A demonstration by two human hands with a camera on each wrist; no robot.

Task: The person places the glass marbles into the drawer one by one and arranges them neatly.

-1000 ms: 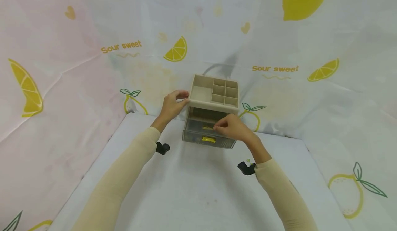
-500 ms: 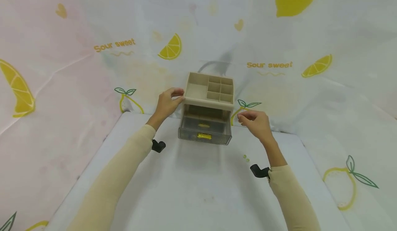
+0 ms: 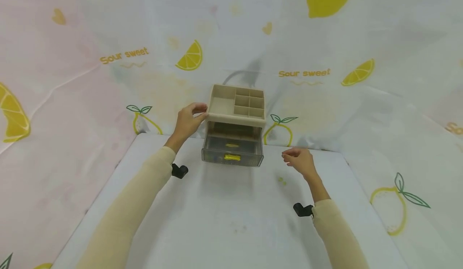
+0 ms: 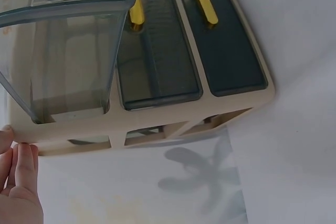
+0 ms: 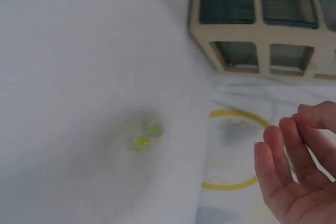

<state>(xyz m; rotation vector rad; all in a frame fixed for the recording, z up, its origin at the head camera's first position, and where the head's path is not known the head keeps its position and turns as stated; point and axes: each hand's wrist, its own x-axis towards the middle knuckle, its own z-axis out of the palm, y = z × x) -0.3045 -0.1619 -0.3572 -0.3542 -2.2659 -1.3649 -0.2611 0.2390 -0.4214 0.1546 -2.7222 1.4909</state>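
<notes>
Boxy beige plastic organizer (image 3: 234,118), translucent grey drawers; left hand (image 3: 187,122) gripping rim.

Two small yellow-green things (image 5: 143,136) on the table, blurred, perhaps beads.

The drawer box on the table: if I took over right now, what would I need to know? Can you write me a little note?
Left hand: its grip holds the top left edge of the drawer box, steadying it.
Right hand: open, holding nothing, hovering over the table right of the box.
The top drawer is pulled out; the drawers below it are shut.
Two small green beads lie loose on the table near the right hand.
Probably left: pick up the beads, put them in the open drawer and push it shut.
</notes>
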